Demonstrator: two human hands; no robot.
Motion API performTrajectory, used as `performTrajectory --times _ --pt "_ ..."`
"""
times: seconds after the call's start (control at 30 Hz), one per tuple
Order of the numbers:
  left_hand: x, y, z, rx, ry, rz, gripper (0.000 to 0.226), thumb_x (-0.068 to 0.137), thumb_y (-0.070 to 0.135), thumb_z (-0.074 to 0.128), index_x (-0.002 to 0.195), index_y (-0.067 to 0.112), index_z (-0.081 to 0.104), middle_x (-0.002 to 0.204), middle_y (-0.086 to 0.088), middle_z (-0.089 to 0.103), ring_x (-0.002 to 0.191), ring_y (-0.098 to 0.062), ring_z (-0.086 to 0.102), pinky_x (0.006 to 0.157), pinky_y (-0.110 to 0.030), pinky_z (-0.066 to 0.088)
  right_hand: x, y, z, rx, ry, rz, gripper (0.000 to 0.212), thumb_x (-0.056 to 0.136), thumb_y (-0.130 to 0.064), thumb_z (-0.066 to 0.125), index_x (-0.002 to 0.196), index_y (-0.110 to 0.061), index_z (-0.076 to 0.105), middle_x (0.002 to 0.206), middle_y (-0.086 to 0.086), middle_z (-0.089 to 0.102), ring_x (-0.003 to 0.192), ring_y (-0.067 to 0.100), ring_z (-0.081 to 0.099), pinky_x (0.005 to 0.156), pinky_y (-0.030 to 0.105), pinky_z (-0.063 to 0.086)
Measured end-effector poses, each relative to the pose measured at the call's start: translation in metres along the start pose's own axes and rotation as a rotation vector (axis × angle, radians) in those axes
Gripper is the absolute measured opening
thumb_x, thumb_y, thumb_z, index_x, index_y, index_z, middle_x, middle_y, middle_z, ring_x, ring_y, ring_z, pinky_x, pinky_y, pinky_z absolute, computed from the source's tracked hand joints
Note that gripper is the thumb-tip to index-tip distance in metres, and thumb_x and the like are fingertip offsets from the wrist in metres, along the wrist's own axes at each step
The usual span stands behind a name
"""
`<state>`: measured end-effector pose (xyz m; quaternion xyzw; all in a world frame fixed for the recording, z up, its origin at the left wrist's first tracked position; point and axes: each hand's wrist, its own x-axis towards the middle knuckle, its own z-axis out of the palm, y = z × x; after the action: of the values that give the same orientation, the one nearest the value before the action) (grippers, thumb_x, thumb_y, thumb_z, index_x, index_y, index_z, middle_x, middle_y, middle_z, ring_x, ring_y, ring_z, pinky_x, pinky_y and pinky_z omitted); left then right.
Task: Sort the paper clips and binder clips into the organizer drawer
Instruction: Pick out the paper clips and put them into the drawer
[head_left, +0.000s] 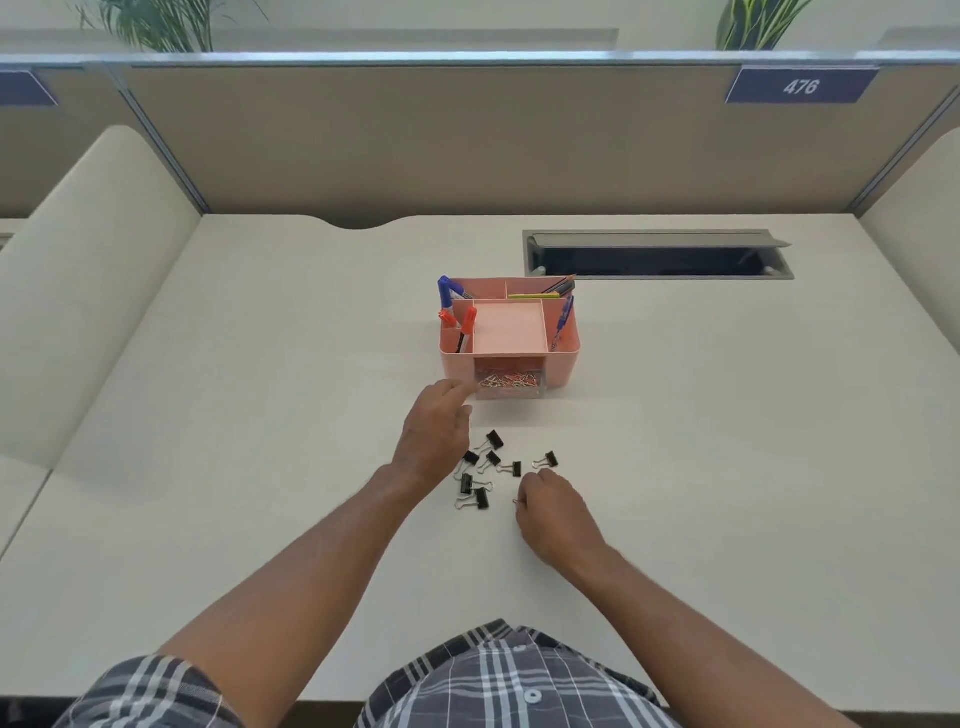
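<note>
Binder clips: seven small black binder clips with silver wire handles (491, 467) lie loose on the white surface (727, 415), in a scatter just near of the organizer and between the two hands; one (546, 460) lies apart at the right of the group.
Paper clips: a heap of coloured and silver wire paper clips (508, 380) fills the clear plastic drawer (511, 387), which stands pulled out from the near face of the organizer.
Organizer: a pink plastic desk organizer (563, 358) sits on the surface, far of the binder clips; its square middle tray (509, 328) shows only its pink floor.
Left hand: the left hand (434, 434) reaches far over the left edge of the binder clip scatter, its forefinger stretched to the left corner of the drawer, just at the paper clips; the other fingers hang loosely curled, and I cannot tell whether it holds anything.
Right hand: the right hand (553, 512) rests on the surface near and right of the scatter, fingers curled, pinching a small wire piece at its fingertips; too small to tell which kind of clip.
Pens: blue and orange capped markers (457, 312) stand in the organizer's left compartment, pencils (558, 286) in the far right one, a blue pen (563, 317) at the right side.
Surroundings: a grey cable hatch (657, 254) is set in the surface far right; a beige partition (415, 145) carries a blue plate reading 476 (800, 85).
</note>
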<state>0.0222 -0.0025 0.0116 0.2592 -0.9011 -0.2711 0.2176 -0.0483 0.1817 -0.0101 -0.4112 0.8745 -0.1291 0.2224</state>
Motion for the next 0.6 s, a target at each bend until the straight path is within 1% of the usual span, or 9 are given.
performTrajectory --times 0.07,0.1,0.17,0.27,0.33,0.4,0.47,0.53,0.6 --pt "0.000 -0.001 -0.001 -0.003 0.000 0.005 0.037 0.089 0.000 0.057 0.124 0.012 0.063 0.116 -0.006 0.066 0.108 -0.024 0.057 0.093 -0.029 0.046 0.003 0.000 -0.008 0.053 -0.007 -0.009 0.013 0.092 -0.013 0.044 0.089 -0.011 0.057 0.096 0.008 0.062 0.087 0.028 0.056 0.074 0.036 0.045" --pt "0.000 -0.001 -0.001 -0.007 0.000 0.005 0.037 0.089 0.000 0.057 0.124 0.012 0.062 0.116 -0.006 0.066 0.107 -0.023 0.058 0.093 -0.030 0.047 0.005 -0.001 -0.015 0.098 0.018 -0.024 0.014 0.093 -0.015 0.046 0.088 -0.012 0.058 0.093 0.006 0.063 0.085 0.027 0.057 0.073 0.035 0.046" --pt "-0.002 -0.003 -0.001 -0.024 0.006 -0.016 0.037 0.090 0.000 0.058 0.125 0.011 0.061 0.115 -0.005 0.065 0.105 -0.023 0.058 0.092 -0.033 0.048 0.015 -0.005 -0.033 0.190 0.136 -0.080 0.013 0.093 -0.014 0.050 0.086 -0.013 0.061 0.087 0.005 0.064 0.082 0.025 0.058 0.073 0.036 0.047" --pt "-0.005 -0.005 0.001 -0.077 0.011 -0.105 0.035 0.091 0.002 0.057 0.125 0.010 0.059 0.115 -0.006 0.064 0.100 -0.024 0.058 0.088 -0.037 0.050 0.037 -0.015 -0.066 0.283 0.341 -0.154 0.013 0.090 -0.006 0.052 0.087 -0.010 0.064 0.083 0.006 0.066 0.077 0.024 0.058 0.071 0.036 0.048" --pt "-0.007 -0.006 0.003 -0.095 0.005 -0.156 0.033 0.092 0.003 0.057 0.124 0.009 0.058 0.117 -0.006 0.064 0.099 -0.023 0.059 0.087 -0.038 0.051 0.055 -0.021 -0.086 0.289 0.411 -0.185 0.016 0.089 -0.005 0.052 0.091 -0.009 0.067 0.084 0.007 0.068 0.077 0.025 0.060 0.069 0.036 0.050" --pt "-0.009 -0.008 0.004 -0.105 0.005 -0.197 0.032 0.092 0.003 0.057 0.124 0.007 0.059 0.118 -0.007 0.064 0.101 -0.023 0.060 0.089 -0.040 0.052 0.073 -0.025 -0.100 0.254 0.430 -0.202 0.020 0.091 -0.006 0.051 0.096 -0.007 0.070 0.089 0.009 0.069 0.082 0.025 0.061 0.073 0.037 0.052" --pt "-0.011 -0.012 0.004 -0.102 -0.002 -0.248 0.031 0.092 0.003 0.057 0.123 0.007 0.060 0.120 -0.007 0.063 0.103 -0.024 0.060 0.091 -0.040 0.051 0.087 -0.028 -0.105 0.196 0.408 -0.199 0.023 0.093 -0.006 0.050 0.100 -0.005 0.072 0.094 0.012 0.070 0.087 0.026 0.062 0.077 0.038 0.052" --pt "-0.014 -0.016 0.004 -0.090 -0.025 -0.310 0.030 0.093 0.004 0.055 0.123 0.008 0.060 0.122 -0.006 0.062 0.107 -0.023 0.059 0.095 -0.038 0.049 0.096 -0.029 -0.105 0.153 0.373 -0.190 0.024 0.094 -0.006 0.049 0.102 -0.004 0.072 0.096 0.013 0.071 0.090 0.027 0.063 0.080 0.038 0.052" --pt "-0.019 -0.020 0.004 -0.073 -0.048 -0.342 0.030 0.093 0.005 0.054 0.122 0.009 0.061 0.122 -0.006 0.062 0.109 -0.024 0.059 0.095 -0.037 0.048 0.097 -0.030 -0.104 0.147 0.381 -0.200 0.025 0.094 -0.005 0.050 0.104 -0.003 0.073 0.097 0.014 0.072 0.091 0.028 0.064 0.081 0.039 0.053"
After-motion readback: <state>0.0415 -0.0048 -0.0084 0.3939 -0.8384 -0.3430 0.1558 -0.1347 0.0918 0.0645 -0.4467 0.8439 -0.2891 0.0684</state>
